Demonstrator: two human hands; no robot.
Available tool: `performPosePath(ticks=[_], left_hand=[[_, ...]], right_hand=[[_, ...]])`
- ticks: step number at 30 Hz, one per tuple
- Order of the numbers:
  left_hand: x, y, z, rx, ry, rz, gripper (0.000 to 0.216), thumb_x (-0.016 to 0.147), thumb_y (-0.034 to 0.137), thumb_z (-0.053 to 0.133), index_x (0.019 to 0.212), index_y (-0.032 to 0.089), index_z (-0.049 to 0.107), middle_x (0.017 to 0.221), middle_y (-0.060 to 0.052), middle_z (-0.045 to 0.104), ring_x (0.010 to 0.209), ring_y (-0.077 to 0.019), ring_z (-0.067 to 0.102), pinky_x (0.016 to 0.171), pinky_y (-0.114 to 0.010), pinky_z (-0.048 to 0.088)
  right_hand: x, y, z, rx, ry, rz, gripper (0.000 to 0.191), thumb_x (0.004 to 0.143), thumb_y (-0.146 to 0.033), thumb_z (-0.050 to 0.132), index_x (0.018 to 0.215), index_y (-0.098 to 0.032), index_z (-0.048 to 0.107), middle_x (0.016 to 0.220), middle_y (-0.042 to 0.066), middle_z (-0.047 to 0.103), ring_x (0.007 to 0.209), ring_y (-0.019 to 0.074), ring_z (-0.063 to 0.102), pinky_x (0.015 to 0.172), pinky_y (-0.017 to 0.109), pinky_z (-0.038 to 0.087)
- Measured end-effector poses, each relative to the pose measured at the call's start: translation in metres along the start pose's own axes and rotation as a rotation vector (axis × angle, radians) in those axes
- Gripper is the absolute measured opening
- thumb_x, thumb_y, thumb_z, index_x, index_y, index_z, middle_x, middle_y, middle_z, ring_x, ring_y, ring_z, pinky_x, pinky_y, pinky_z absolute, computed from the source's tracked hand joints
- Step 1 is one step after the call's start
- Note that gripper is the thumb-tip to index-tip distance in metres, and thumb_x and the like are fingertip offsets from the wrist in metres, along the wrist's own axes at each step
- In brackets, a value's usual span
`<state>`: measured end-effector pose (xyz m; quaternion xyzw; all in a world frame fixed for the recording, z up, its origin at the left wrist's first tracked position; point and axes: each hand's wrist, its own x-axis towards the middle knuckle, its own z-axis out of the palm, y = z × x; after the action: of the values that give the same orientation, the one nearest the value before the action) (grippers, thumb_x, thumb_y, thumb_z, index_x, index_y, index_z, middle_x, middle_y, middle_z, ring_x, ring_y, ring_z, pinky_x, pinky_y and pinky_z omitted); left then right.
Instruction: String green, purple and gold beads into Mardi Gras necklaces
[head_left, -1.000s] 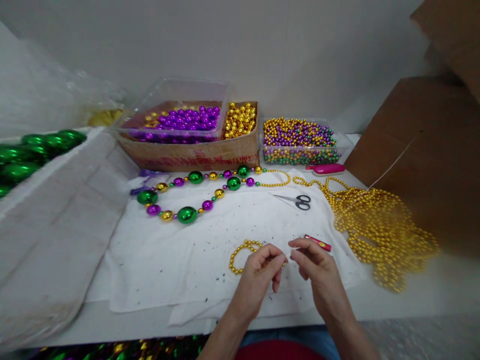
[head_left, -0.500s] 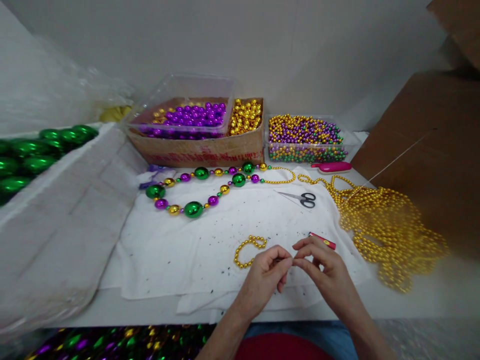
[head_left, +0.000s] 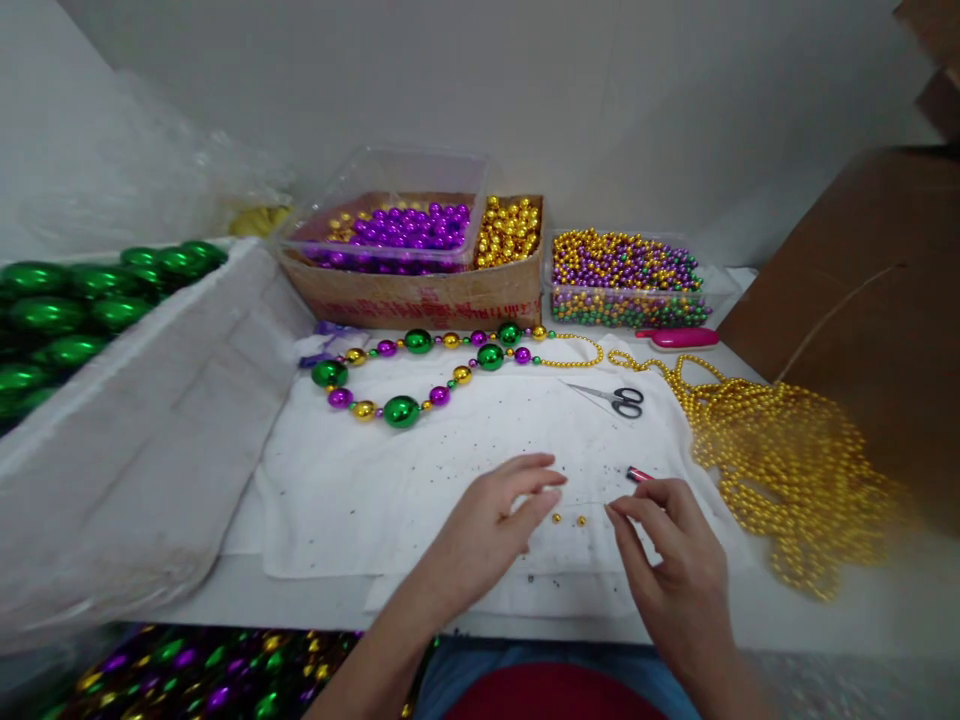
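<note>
Left of the grip (head_left: 673, 550), we locate green oval beads (head_left: 49, 315) and clear plastic sheeting (head_left: 150, 180); right of it, brown cardboard (head_left: 840, 285).

Right of centre in the lower frame, the right hand (head_left: 679, 560) hid most of a red stick (head_left: 639, 474); anything between its pinched fingertips was too small to tell. Dark specks (head_left: 531, 578) scattered over the white cloth (head_left: 352, 500) were too tiny to identify. The left edge cut off the green ornaments (head_left: 49, 316), the right edge a blurred cardboard sheet (head_left: 847, 300), and the bottom edge a shiny multicoloured pile (head_left: 217, 675) at lower left. At right, the gold bead strands (head_left: 795, 480) were partly blurred.
</note>
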<state>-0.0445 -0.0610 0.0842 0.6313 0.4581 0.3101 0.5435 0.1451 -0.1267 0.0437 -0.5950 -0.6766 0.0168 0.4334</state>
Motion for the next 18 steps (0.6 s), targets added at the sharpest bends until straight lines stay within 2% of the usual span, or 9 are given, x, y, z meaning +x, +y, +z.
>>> performPosePath(ticks=[2,4,5,6,8,10,12,15,18], left_hand=[[0.000,0.005,-0.019,0.060,0.172,0.018,0.022,0.076,0.035,0.064,0.092,0.023,0.074,0.126,-0.007,0.058,0.104,-0.0261,0.055,0.053,-0.021,0.043],[-0.001,0.007,-0.029,0.156,0.323,0.071,0.018,0.077,0.034,0.064,0.086,0.022,0.074,0.109,-0.007,0.065,0.096,-0.0231,0.057,0.056,-0.021,0.043],[-0.002,0.007,-0.028,0.175,0.342,0.079,0.017,0.078,0.034,0.062,0.080,0.021,0.073,0.094,-0.006,0.068,0.087,-0.0205,0.058,0.057,-0.021,0.042],[-0.004,0.006,-0.022,0.161,0.299,0.062,0.019,0.080,0.035,0.060,0.075,0.020,0.072,0.081,-0.005,0.067,0.077,-0.0177,0.057,0.057,-0.021,0.041],[-0.005,0.001,0.000,0.023,0.070,-0.042,0.028,0.082,0.039,0.056,0.071,0.019,0.071,0.064,-0.003,0.063,0.059,-0.0127,0.051,0.051,-0.020,0.036],[-0.003,-0.007,0.025,-0.211,-0.189,-0.190,0.036,0.084,0.046,0.053,0.072,0.016,0.072,0.057,-0.002,0.058,0.049,-0.0092,0.043,0.044,-0.020,0.028],[0.003,-0.014,0.040,-0.456,-0.282,-0.326,0.042,0.083,0.051,0.053,0.075,0.014,0.071,0.056,-0.001,0.054,0.045,-0.0066,0.037,0.040,-0.019,0.017],[0.017,-0.019,0.039,-0.707,-0.356,-0.476,0.035,0.077,0.045,0.062,0.084,0.012,0.072,0.071,-0.004,0.058,0.045,-0.0030,0.033,0.039,-0.020,0.006],[0.029,-0.018,0.024,-0.738,-0.474,-0.543,0.030,0.072,0.036,0.068,0.089,0.012,0.072,0.073,-0.003,0.055,0.045,-0.0016,0.030,0.039,-0.019,0.005]], right_hand=[[0.000,0.005,-0.004,-0.052,0.022,0.026,0.009,0.087,-0.015,0.054,0.086,-0.021,0.061,0.085,0.006,0.052,0.080,0.0203,0.053,0.068,0.034,0.045],[0.001,0.009,-0.009,-0.084,0.040,0.059,0.008,0.087,-0.016,0.055,0.086,-0.022,0.061,0.085,0.006,0.051,0.080,0.0206,0.053,0.068,0.034,0.046],[0.002,0.009,-0.011,-0.090,0.046,0.065,0.008,0.087,-0.016,0.055,0.086,-0.022,0.061,0.085,0.006,0.051,0.080,0.0207,0.053,0.068,0.034,0.046],[0.002,0.008,-0.012,-0.089,0.052,0.058,0.008,0.087,-0.016,0.055,0.086,-0.022,0.061,0.085,0.006,0.051,0.080,0.0207,0.053,0.068,0.034,0.045],[0.002,0.002,-0.009,-0.073,0.046,0.016,0.009,0.087,-0.014,0.055,0.087,-0.021,0.060,0.086,0.006,0.051,0.080,0.0201,0.053,0.067,0.034,0.044],[-0.001,-0.007,-0.004,-0.045,0.001,-0.041,0.012,0.087,-0.011,0.054,0.092,-0.021,0.060,0.085,0.006,0.051,0.077,0.0191,0.052,0.064,0.033,0.043],[-0.006,-0.015,0.003,-0.009,-0.068,-0.103,0.019,0.087,-0.007,0.053,0.098,-0.020,0.059,0.084,0.006,0.052,0.075,0.0186,0.050,0.062,0.032,0.042],[-0.014,-0.020,0.010,0.026,-0.124,-0.170,0.021,0.086,-0.004,0.051,0.098,-0.020,0.058,0.082,0.007,0.054,0.075,0.0194,0.050,0.062,0.033,0.041],[-0.019,-0.021,0.011,-0.008,-0.135,-0.165,0.017,0.085,-0.005,0.051,0.087,-0.020,0.059,0.074,0.006,0.053,0.070,0.0196,0.048,0.058,0.033,0.039]])
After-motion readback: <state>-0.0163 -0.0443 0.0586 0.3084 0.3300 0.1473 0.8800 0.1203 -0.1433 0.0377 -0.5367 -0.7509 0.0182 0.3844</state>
